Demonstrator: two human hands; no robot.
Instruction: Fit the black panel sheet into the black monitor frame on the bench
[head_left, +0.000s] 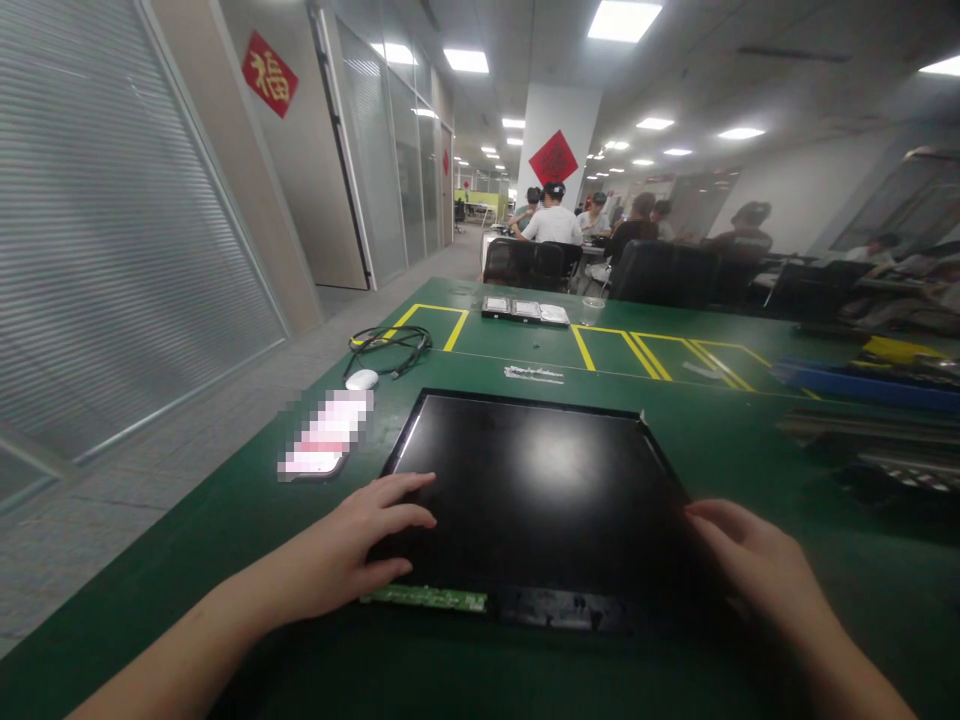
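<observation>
A black LCD screen panel lies face up on the green table, with light glaring off its surface. Along its near edge runs a narrow green circuit board, and a dark strip continues to the right of it. My left hand is at the panel's left side, fingers spread over the border and the thumb close to the circuit board. At the right edge, my right hand has its fingers closed around the panel's side; the undersides of those fingers are hidden.
Left of the panel are a phone, a white mouse and a coiled black cable. Several hard drives sit near the table's far edge. A blue tray and blurred metal parts lie right. People sit beyond.
</observation>
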